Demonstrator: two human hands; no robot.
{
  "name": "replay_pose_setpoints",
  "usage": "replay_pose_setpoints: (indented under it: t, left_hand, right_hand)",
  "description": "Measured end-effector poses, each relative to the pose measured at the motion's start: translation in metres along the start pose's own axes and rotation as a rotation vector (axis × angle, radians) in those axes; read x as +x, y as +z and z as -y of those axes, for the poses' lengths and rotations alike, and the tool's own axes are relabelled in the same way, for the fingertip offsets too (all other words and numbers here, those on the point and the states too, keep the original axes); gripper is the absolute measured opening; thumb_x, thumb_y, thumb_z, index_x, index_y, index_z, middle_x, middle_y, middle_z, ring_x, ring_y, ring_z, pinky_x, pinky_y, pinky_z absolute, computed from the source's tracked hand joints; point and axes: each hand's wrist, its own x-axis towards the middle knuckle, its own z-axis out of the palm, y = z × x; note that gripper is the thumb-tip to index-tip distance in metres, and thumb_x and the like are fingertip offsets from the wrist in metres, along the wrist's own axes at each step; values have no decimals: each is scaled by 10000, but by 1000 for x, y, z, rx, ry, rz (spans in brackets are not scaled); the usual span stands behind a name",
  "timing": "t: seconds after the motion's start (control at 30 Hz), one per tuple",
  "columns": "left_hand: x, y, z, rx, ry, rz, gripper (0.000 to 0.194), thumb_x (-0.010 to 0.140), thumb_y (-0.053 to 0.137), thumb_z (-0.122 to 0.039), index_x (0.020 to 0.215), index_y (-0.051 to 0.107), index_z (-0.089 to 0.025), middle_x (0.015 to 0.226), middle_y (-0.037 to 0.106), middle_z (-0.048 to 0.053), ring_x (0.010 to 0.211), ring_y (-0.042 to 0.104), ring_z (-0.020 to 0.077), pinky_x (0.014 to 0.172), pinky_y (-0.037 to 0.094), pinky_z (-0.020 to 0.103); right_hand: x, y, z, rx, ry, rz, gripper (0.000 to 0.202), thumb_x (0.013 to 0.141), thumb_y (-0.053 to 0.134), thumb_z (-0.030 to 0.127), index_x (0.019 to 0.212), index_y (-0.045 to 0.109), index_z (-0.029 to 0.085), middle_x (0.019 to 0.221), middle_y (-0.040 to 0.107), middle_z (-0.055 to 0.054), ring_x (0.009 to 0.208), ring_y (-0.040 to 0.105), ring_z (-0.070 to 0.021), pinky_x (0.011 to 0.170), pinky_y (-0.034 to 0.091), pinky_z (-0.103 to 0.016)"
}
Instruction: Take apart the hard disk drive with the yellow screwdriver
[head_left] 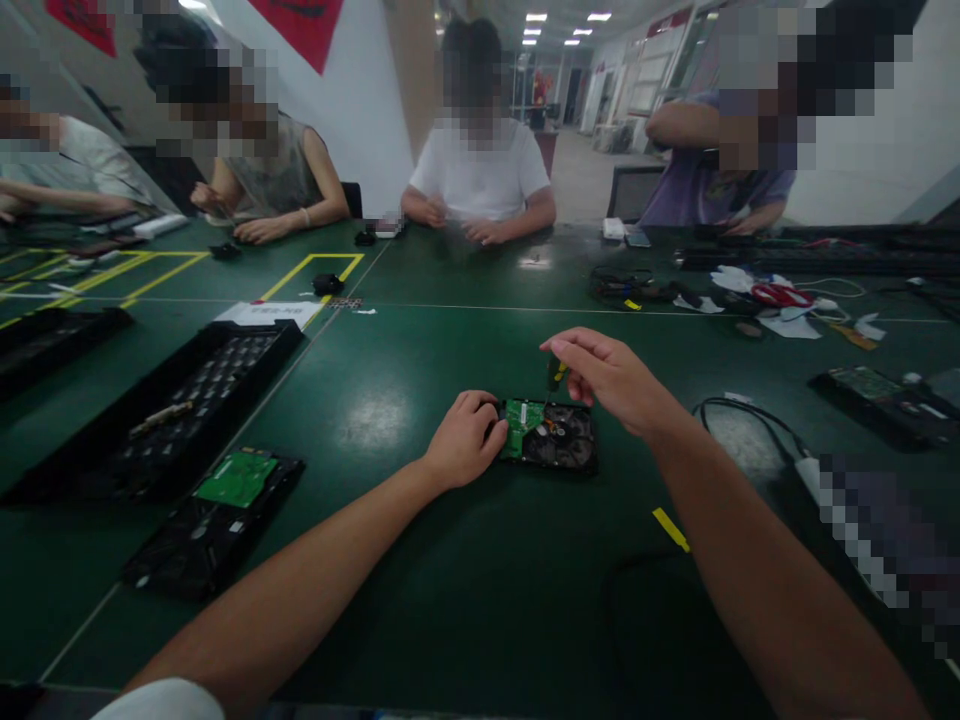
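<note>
A hard drive (570,447) lies flat on the green table, its green circuit board (519,415) facing up on the left half. My left hand (466,438) grips the drive's left end, fingers curled over the edge. Above the drive, my right hand (611,375) pinches the dark and yellow handle of a screwdriver (556,374). The screwdriver stands nearly upright, its thin shaft pointing down at the board's right edge; whether the tip sits in a screw is too small to tell.
Another hard drive (251,480) lies at the left, beside a long black tray (82,440) with a small metal piece in it. More drives (889,400), a cable (776,420) and scraps (791,325) lie to the right. Several people sit across the table.
</note>
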Motion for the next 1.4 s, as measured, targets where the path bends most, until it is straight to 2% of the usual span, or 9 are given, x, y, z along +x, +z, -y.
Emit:
replay_pose_setpoints:
  t: [0.23,0.37,0.47,0.67,0.8,0.93,1.07,1.27,1.4]
  left_hand:
    - [-1,1,2,-11,5,-12,229,1014,525,-345,875,628,-193,1181,614,119,1192,549,278,1058,497,499]
    - [-1,0,2,-15,2,-7,243,1013,537,-370,870,623,-194,1177,616,121,1185,553,279,1043,503,496]
    - [-1,0,1,-13,2,-12,247,1014,537,-374,865,619,-195,1175,617,121,1186,553,280,1043,503,498]
    - [-1,1,1,0,-1,-16,248,1020,523,-368,869,612,-193,1174,616,122,1196,548,279,1057,494,495]
    - [-1,1,1,4,-3,-18,247,1022,514,-359,871,612,-189,1176,613,127,1196,547,280,1058,494,496]
    - [-1,2,2,8,9,-15,229,1022,505,-335,890,621,-189,1167,616,123,1191,551,277,1056,498,493]
    - [-1,2,2,9,3,-20,219,1017,507,-324,894,627,-187,1168,613,119,1185,553,274,1055,500,488]
    - [-1,1,2,1,5,-13,227,1017,505,-326,890,630,-186,1178,610,122,1197,547,276,1059,495,484]
    - [-1,1,2,0,-1,-7,228,1017,506,-333,889,629,-191,1182,610,120,1194,547,279,1050,499,494]
  right_hand:
    - [0,-1,-3,-56,22,-38,325,914,692,521,895,615,205,638,587,21,496,519,-103,429,383,-219]
    - [1,0,-1,11,-7,-36,237,943,659,436,1008,635,209,892,711,-33,499,530,-81,399,350,-213]
    - [3,0,-2,52,-10,-11,237,979,590,421,1041,666,206,1010,725,-61,513,543,-75,405,359,-214]
    - [3,0,-4,137,26,46,285,1002,513,418,1006,683,189,986,707,-75,552,579,-100,431,396,-233]
    - [1,-1,-2,15,2,11,290,972,591,472,1023,695,207,865,664,-25,532,518,-88,426,336,-227]
    - [2,-2,-4,-79,-16,-30,344,938,641,546,924,684,205,678,557,19,548,494,-104,465,346,-232]
    - [2,-2,-5,-101,16,-80,359,916,675,553,849,629,203,634,553,23,541,488,-107,484,367,-236]
    - [2,-1,0,-9,-23,-65,313,978,597,505,1028,682,207,1016,725,-57,524,496,-72,433,338,-228]
    - [4,-1,-3,77,16,-18,380,1002,530,533,982,699,194,988,726,-87,527,534,-90,414,357,-235]
